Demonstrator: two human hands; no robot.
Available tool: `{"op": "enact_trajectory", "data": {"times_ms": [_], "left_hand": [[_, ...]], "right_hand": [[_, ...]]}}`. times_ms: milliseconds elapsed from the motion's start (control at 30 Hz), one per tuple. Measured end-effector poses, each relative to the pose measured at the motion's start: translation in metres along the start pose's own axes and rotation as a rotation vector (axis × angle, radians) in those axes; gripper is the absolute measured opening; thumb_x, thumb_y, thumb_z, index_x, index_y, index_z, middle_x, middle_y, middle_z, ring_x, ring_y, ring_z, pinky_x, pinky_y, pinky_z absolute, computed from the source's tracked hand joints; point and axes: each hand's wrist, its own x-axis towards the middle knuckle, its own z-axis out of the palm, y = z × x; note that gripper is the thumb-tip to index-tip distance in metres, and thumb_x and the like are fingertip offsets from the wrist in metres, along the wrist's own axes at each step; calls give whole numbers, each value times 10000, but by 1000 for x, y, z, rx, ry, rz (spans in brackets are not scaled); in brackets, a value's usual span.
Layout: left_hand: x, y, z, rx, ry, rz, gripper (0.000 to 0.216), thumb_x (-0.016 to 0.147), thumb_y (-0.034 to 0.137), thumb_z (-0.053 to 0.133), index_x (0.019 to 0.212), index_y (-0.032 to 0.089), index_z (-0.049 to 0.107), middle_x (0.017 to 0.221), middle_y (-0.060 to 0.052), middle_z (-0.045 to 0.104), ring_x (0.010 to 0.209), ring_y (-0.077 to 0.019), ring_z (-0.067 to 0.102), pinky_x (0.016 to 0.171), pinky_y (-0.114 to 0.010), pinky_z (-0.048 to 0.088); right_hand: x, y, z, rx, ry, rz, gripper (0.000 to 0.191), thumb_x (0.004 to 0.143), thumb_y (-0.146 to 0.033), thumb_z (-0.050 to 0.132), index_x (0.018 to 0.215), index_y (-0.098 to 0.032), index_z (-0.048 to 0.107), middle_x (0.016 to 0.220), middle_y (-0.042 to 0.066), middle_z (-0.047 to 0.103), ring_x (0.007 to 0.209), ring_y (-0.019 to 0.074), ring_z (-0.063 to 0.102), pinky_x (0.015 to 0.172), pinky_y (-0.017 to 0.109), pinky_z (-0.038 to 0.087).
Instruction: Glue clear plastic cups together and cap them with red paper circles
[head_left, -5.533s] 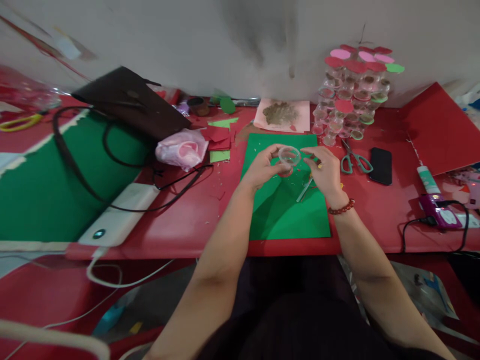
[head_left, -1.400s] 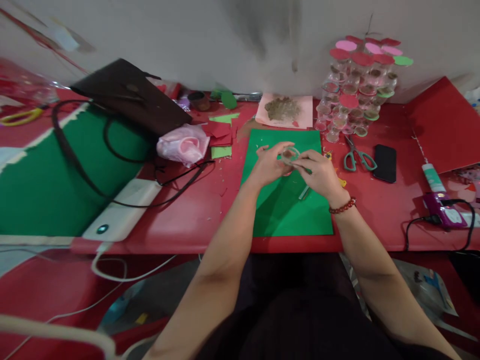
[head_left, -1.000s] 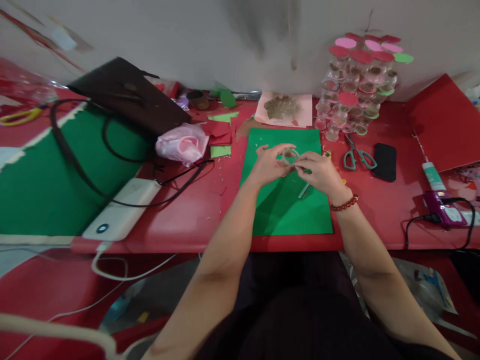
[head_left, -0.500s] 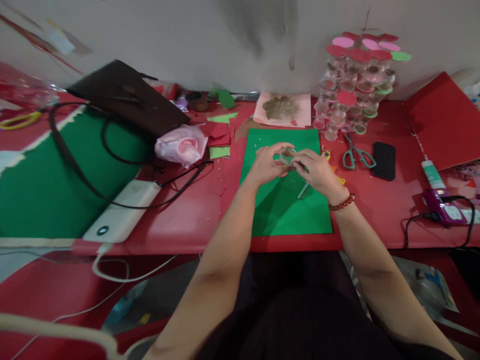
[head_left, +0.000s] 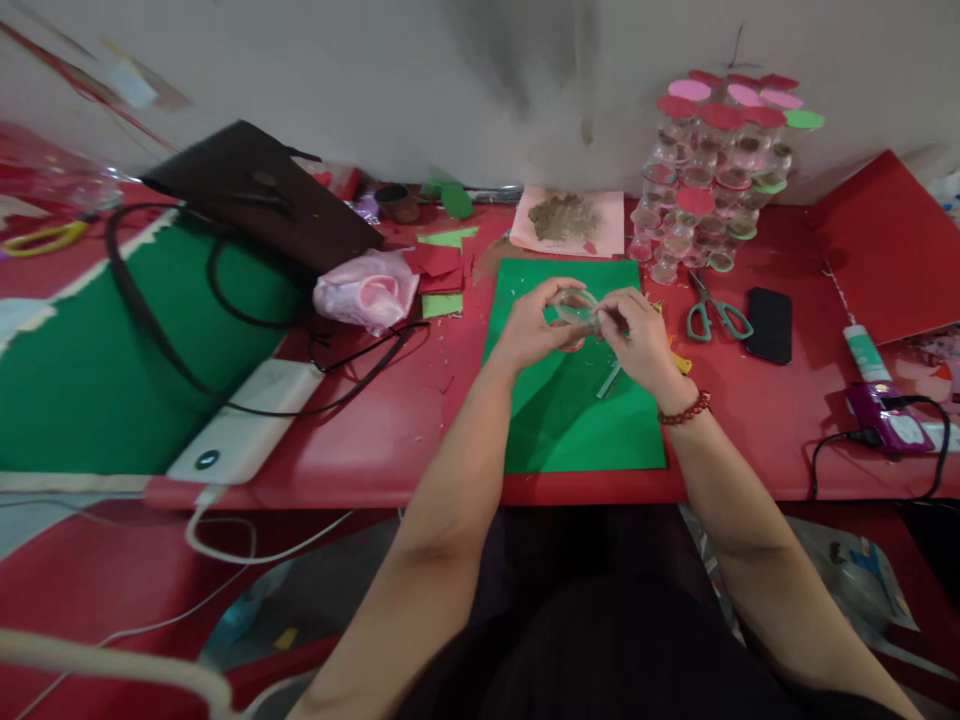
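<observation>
A small clear plastic cup (head_left: pixel 576 305) is held between both hands above a green paper sheet (head_left: pixel 574 420) on the red table (head_left: pixel 390 440). My left hand (head_left: pixel 534 328) curls round the cup's left side, thumb and fingers on its rim. My right hand (head_left: pixel 637 335), with a red bead bracelet at the wrist, pinches the cup's right rim with closed fingertips. A thin pale stick (head_left: pixel 609 379) lies on the green sheet under my right hand.
A stack of clear cups with paper discs (head_left: pixel 709 185) stands at the back right, with scissors (head_left: pixel 712 312), a black phone (head_left: pixel 769 325), a glue tube (head_left: pixel 862 352) and a purple glue gun (head_left: pixel 889 425). Pink paper with brown material (head_left: pixel 568 220), a pink bag (head_left: pixel 367 288), a black bag (head_left: pixel 262 200) and a white power bank (head_left: pixel 236 425) lie left.
My right hand moved in from beside the cup to pinch its rim. Both hands have shifted slightly while turning the cup over the green sheet.
</observation>
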Motion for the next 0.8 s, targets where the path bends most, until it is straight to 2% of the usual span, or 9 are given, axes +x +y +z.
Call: {"op": "enact_trajectory", "data": {"times_ms": [133, 333, 500, 667, 800], "left_hand": [[-1, 2, 0, -2, 12, 3, 661, 711, 601, 862, 1192, 209, 633, 1132, -108, 781, 1065, -263, 743, 863, -389, 623], [-1, 1, -1, -11, 11, 1, 665, 698, 591, 864, 1195, 207, 647, 1139, -107, 779, 1068, -264, 739, 879, -392, 625], [-1, 1, -1, -8, -7, -12, 636, 685, 516, 873, 1193, 200, 660, 1134, -108, 786, 1078, -264, 734, 876, -386, 615], [-1, 1, -1, -36, -16, -39, 642, 657, 457, 880, 1198, 193, 658, 1147, -110, 786, 1071, -260, 735, 844, -359, 606], [0, 2, -2, -16, -14, -38, 603, 664, 407, 863, 1194, 199, 662, 1151, -100, 786, 1052, -244, 732, 882, -369, 597]], "right_hand": [[-1, -1, 2, 116, 19, 89, 124, 1012, -254, 512, 920, -223, 588, 988, 55, 629, 840, 158, 635, 742, 316, 543], [-1, 8, 9, 214, 28, 175, 143, 1011, -359, 528, 964, -233, 575, 946, 29, 624, 754, 128, 638, 692, 286, 550], [-1, 8, 11, 301, 69, 225, 238, 1003, -453, 550, 941, -223, 568, 916, 11, 645, 656, 91, 629, 648, 264, 550], [-1, 6, 9, 317, 86, 288, 311, 1016, -535, 539, 951, -233, 568, 776, -28, 630, 637, 94, 635, 645, 256, 547], [-1, 2, 8, 347, 63, 265, 328, 1021, -557, 534, 955, -237, 566, 730, -39, 614, 621, 95, 631, 613, 249, 525]]}}
